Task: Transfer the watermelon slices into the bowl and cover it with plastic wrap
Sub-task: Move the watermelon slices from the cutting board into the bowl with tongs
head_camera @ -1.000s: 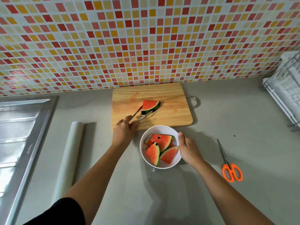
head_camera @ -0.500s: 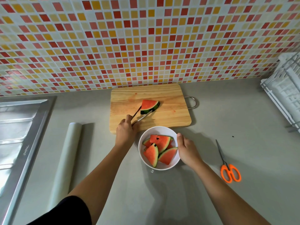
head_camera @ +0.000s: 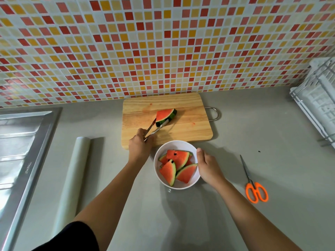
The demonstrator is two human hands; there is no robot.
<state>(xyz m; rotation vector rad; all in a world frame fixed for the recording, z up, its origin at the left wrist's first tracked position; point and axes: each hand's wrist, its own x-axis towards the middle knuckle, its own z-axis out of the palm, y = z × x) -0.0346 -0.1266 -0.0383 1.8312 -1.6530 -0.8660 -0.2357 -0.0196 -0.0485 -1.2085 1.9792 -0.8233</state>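
Just past the near left corner of the wooden cutting board, the left hand is curled tight round the handle end of a pair of metal tongs. The tongs reach up and to the right from the hand, onto the board. Their two tips sit on either side of the lower left end of a watermelon slice, one at the red flesh and one at the green rind. That slice lies near the middle of the board, beyond the hand and a little to its right.

A white bowl stands on the grey tabletop, touching the board's near edge and just right of the left hand. Several watermelon wedges are piled inside it. The right hand lies against the bowl's right side with the thumb laid along the rim. Its fingers are hidden under the palm, so I cannot tell whether they wrap round the bowl.

A roll of plastic wrap lies to the left, between the left arm and a steel sink drainboard at the tabletop's left edge. Orange-handled scissors lie to the right of the right hand, well apart from it. A white dish rack stands at the far right corner, against a mosaic tiled wall.
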